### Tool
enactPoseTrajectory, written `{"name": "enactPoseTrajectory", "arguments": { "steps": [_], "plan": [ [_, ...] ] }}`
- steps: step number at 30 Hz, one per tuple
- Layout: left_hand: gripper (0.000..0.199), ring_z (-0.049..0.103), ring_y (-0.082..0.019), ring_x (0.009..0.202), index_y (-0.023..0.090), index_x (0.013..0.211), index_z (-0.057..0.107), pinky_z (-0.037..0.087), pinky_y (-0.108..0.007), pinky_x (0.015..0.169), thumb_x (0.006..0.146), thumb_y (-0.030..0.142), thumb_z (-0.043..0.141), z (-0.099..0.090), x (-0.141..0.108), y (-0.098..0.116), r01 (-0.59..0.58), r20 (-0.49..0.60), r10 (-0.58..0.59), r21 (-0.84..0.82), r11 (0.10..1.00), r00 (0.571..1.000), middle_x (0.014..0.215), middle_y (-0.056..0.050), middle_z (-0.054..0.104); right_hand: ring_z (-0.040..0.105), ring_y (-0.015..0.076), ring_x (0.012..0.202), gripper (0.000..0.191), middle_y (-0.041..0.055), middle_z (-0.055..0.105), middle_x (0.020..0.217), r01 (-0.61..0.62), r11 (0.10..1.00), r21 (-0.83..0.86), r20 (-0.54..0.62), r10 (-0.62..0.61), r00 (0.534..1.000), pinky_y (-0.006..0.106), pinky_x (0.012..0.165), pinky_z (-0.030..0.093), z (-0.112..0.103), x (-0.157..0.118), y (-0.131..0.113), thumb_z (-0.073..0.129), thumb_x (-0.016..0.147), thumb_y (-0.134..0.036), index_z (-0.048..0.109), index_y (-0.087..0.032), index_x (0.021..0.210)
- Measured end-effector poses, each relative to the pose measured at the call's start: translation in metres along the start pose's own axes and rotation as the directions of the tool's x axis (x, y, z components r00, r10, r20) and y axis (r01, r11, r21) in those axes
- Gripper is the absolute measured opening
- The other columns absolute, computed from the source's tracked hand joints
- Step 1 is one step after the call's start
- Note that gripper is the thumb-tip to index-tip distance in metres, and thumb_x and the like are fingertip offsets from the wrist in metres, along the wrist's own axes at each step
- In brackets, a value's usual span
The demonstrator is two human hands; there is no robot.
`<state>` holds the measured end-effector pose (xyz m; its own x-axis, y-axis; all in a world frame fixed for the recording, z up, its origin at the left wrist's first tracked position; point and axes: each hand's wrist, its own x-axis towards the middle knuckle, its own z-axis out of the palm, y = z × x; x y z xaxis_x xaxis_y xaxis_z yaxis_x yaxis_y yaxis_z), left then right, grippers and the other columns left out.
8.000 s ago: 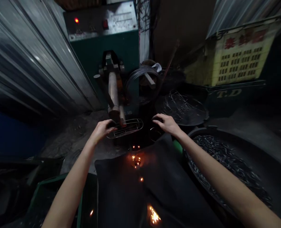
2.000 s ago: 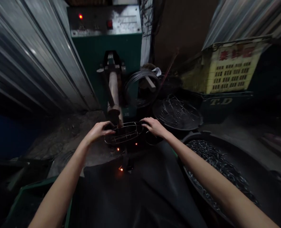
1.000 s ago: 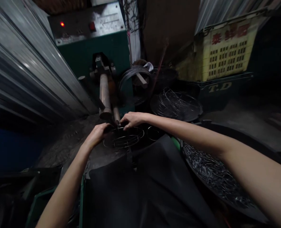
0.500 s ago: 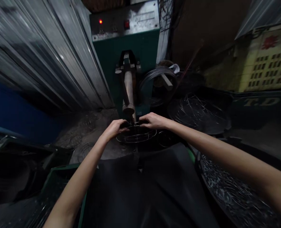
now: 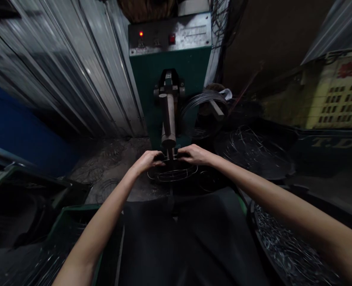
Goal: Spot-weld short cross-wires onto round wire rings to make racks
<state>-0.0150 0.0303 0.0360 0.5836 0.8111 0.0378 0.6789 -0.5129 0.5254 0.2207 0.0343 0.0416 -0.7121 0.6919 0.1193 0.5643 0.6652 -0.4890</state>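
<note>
Rounded silver wire frame point(image 5: 172, 180): below grey metal cylinder point(image 5: 168, 137)
Left hand point(image 5: 147, 160), right hand point(image 5: 195, 155): fingers pinch frame beside cylinder, seemingly steadying

On the left there is a corrugated metal wall point(image 5: 85, 75), and near it a blue panel point(image 5: 18, 127). On the right, a yellow slotted plastic crate point(image 5: 339, 101) with a red mark is just above a dark bin point(image 5: 312, 159), which bears the letters "T.D".
</note>
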Motion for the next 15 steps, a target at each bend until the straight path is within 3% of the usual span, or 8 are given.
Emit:
{"name": "enactPoseTrajectory", "arguments": {
  "steps": [3, 6, 9, 12, 15],
  "plan": [
    [0.031, 0.062, -0.018, 0.084, 0.016, 0.094, 0.064, 0.045, -0.024, 0.073, 0.073, 0.038, 0.062, 0.001, 0.001, -0.001, 0.02, 0.032, -0.019, -0.011, 1.0, 0.999, 0.089, -0.004, 0.069, 0.06, 0.0135, 0.073, 0.017, 0.002, 0.068, 0.083, -0.019, 1.0, 0.005, -0.017, 0.019, 1.0, 0.022, 0.066, 0.04, 0.002, -0.001, -0.002, 0.055, 0.08, -0.023, 0.067, -0.018, 0.091],
    [0.035, 0.062, -0.019, 0.087, 0.016, 0.097, 0.064, 0.045, -0.025, 0.075, 0.072, 0.041, 0.062, 0.001, 0.002, -0.004, 0.041, 0.046, -0.04, -0.022, 0.999, 0.998, 0.093, -0.004, 0.069, 0.059, 0.0137, 0.077, 0.017, 0.0031, 0.067, 0.085, -0.046, 0.998, -0.03, -0.13, 0.042, 0.991, 0.022, 0.069, 0.04, 0.001, -0.009, 0.003, 0.058, 0.079, -0.025, 0.067, -0.017, 0.092],
    [0.038, 0.061, -0.02, 0.09, 0.016, 0.1, 0.063, 0.045, -0.026, 0.077, 0.072, 0.043, 0.061, 0.0, 0.004, -0.007, 0.046, 0.053, -0.045, -0.031, 0.998, 0.998, 0.097, -0.005, 0.068, 0.06, 0.0142, 0.08, 0.018, 0.0035, 0.067, 0.088, -0.155, 0.986, -0.053, -0.223, 0.14, 0.965, 0.024, 0.074, 0.042, -0.003, -0.029, 0.017, 0.056, 0.081, -0.025, 0.066, -0.018, 0.094],
    [0.039, 0.061, -0.02, 0.088, 0.016, 0.099, 0.063, 0.045, -0.027, 0.076, 0.072, 0.045, 0.06, -0.001, 0.005, -0.009, 0.048, 0.066, -0.045, -0.042, 0.998, 0.997, 0.095, -0.005, 0.068, 0.06, 0.015, 0.085, 0.018, 0.0042, 0.067, 0.094, -0.244, 0.968, -0.065, -0.16, 0.231, 0.96, 0.026, 0.078, 0.042, -0.007, -0.049, 0.031, 0.052, 0.084, -0.022, 0.065, -0.018, 0.097],
    [0.037, 0.061, -0.02, 0.087, 0.016, 0.096, 0.063, 0.045, -0.026, 0.075, 0.073, 0.046, 0.058, -0.002, 0.001, -0.01, 0.059, 0.051, -0.057, -0.042, 0.997, 0.997, 0.092, -0.004, 0.068, 0.06, 0.0153, 0.09, 0.02, 0.005, 0.067, 0.1, -0.241, 0.968, -0.069, -0.067, 0.236, 0.969, 0.026, 0.081, 0.042, -0.011, -0.057, 0.035, 0.054, 0.083, -0.023, 0.063, -0.018, 0.1]
  ]
}}
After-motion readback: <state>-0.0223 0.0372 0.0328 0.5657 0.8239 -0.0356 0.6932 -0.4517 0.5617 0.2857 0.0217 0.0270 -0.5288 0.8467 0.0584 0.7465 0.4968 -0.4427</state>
